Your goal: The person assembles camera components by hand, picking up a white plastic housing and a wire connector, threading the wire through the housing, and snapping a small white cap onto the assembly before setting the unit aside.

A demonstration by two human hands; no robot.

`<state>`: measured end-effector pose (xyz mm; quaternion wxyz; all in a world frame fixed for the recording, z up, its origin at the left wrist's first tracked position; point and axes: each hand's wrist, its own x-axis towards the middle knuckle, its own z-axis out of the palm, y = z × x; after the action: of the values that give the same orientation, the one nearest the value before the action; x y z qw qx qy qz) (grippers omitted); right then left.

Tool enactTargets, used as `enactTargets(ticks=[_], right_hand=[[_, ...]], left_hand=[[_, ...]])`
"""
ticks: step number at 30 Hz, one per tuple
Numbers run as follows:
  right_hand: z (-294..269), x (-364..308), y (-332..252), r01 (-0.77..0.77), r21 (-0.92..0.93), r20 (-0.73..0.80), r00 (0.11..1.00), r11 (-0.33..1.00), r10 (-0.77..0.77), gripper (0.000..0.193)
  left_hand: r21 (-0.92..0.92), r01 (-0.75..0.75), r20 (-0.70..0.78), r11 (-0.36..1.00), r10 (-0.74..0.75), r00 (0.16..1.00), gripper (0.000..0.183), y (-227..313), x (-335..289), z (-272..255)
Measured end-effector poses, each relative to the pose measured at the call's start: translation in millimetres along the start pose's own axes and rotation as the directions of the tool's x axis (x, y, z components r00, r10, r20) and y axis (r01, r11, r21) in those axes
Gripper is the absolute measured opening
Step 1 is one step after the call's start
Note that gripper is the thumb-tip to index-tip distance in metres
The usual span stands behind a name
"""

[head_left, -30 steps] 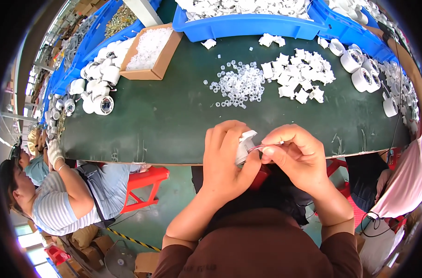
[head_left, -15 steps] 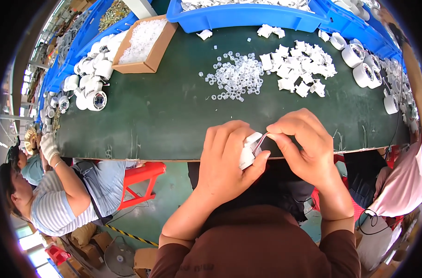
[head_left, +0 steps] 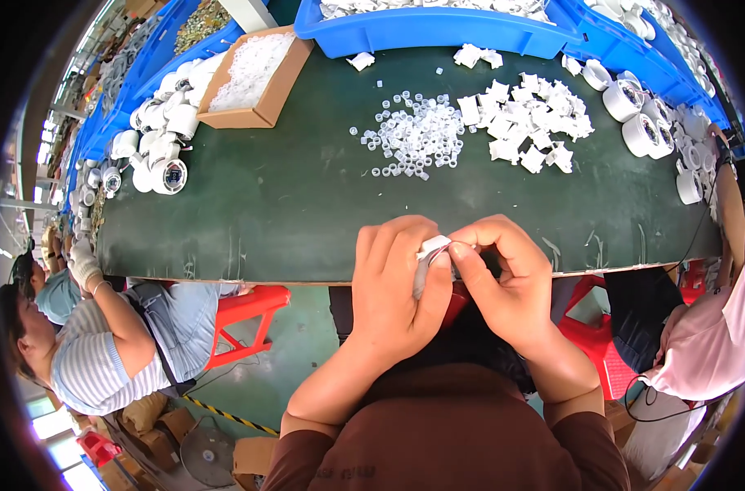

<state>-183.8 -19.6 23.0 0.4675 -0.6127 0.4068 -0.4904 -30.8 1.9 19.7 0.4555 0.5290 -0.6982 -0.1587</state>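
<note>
My left hand (head_left: 395, 286) is closed around a white plastic housing (head_left: 432, 245), mostly hidden by the fingers. Thin wires (head_left: 440, 252) come out of the housing near my left thumb. With thumb and index finger, my right hand (head_left: 507, 282) pinches at those wires, close against the housing. Both hands are just above the table's near edge. Beyond them lies a loose heap of small clear plastic rings (head_left: 421, 135). Right of the rings is a pile of white plastic clips (head_left: 536, 119).
A cardboard box (head_left: 254, 82) of small translucent pieces stands at the left back. White round housings (head_left: 169, 175) line the left side, others (head_left: 641, 133) the right. A blue bin (head_left: 438, 33) of white parts spans the back. Co-workers sit left (head_left: 110, 335) and right (head_left: 699, 335).
My right hand has moved left, closer to my left hand, along the wires. The housing has turned in my left hand. At the right, a co-worker's arm has shifted.
</note>
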Motion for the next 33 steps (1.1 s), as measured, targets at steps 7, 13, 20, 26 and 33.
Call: enactTargets(ticks=[7,13,20,26,33], right_hand=[[-11,0,-6,-0.097,0.069,0.083,0.992,0.993,0.091,0.007],[-27,7,-14,-0.021,-0.047,0.177,0.984,0.999,0.029,0.012],[-91,60,10,0.226,-0.820,0.064,0.949,0.526,-0.308,0.026],[-92,66,19,0.267,-0.865,0.182,0.956,0.424,-0.230,0.030],[-92,66,14,0.090,-0.639,0.037,0.996,0.764,-0.086,0.029]], left_hand=[[-0.049,-0.025,0.025,0.998,0.027,0.999,0.017,1,1,-1],[-0.030,0.002,-0.007,1.000,-0.002,1.000,0.013,1,0,-4],[-0.063,0.023,-0.027,0.998,-0.025,0.999,0.011,-1,0,-3],[-0.041,0.019,-0.017,0.999,-0.020,1.000,0.012,0,0,-4],[-0.067,0.048,-0.011,0.997,-0.049,0.999,0.012,-3,-2,-8]])
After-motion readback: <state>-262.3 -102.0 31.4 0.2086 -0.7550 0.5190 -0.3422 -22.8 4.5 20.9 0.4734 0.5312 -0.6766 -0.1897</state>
